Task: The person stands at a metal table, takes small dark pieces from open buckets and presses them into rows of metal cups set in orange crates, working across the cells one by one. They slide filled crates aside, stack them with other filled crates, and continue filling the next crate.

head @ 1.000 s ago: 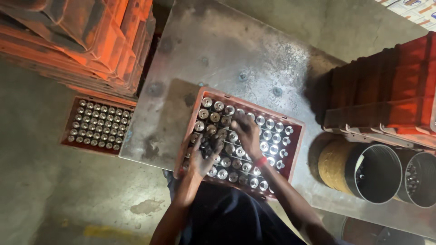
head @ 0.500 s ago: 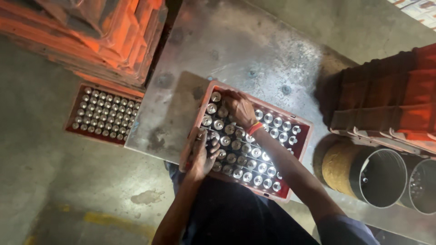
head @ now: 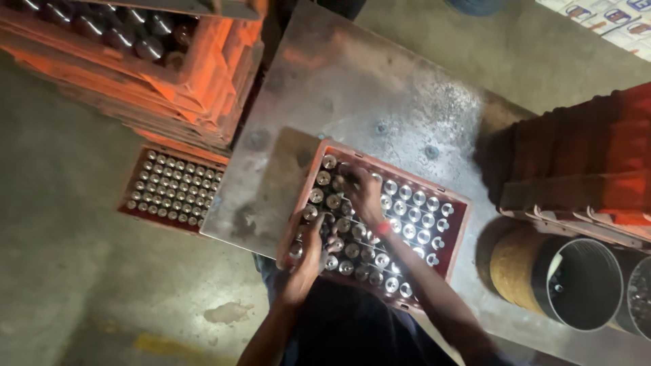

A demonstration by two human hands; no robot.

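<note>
Left hand (head: 303,261) and right hand (head: 364,195) both reach into the red plastic crate of shiny metal-capped bottles (head: 456,203), fingers curled among the tops; grip unclear. Crate sits on the grey metal table (head: 380,88). Second filled red crate (head: 173,190) lies on the floor left, metal cylinder bin (head: 576,285) right.

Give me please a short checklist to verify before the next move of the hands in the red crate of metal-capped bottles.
1. Red plastic crate rests fully on the grey metal table: ok.
2. Left hand is at the crate's near left corner, over the bottles: ok.
3. Right hand is over the far rows: ok.
4. Firm grip on a bottle: cannot tell.
5. All cells filled with metal-capped bottles: cannot tell, hands cover some.
</note>
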